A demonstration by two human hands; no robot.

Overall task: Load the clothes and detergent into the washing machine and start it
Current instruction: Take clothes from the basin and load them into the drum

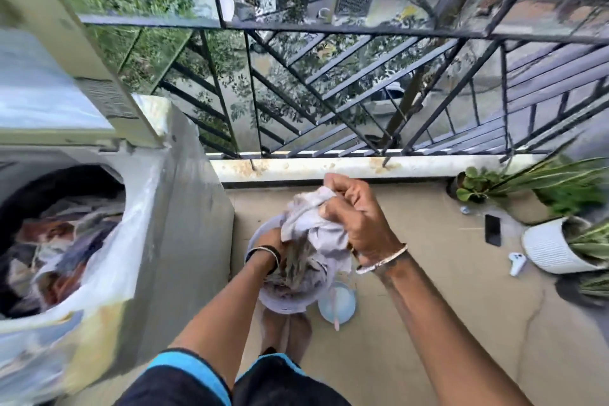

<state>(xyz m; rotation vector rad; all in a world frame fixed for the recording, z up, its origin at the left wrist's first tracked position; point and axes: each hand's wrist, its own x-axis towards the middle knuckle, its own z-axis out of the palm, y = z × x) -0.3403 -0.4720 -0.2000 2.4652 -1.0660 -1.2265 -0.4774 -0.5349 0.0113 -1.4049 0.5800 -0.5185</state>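
A top-loading washing machine (171, 208) stands at the left with its lid raised. Its drum (56, 241) holds several coloured clothes. On the floor in front of me sits a pale bucket (283, 301) with laundry in it. My right hand (356, 214) is shut on a light grey cloth (316, 224), lifted above the bucket. My left hand (268, 245) reaches down into the bucket and grips the clothes there; its fingers are mostly hidden by fabric. No detergent can be made out.
A small pale blue mug (337, 301) sits right of the bucket. A black balcony railing (329, 92) runs ahead. Potted plants (566, 241) stand at the right, with a dark phone (492, 229) and a white controller (516, 262) on the floor.
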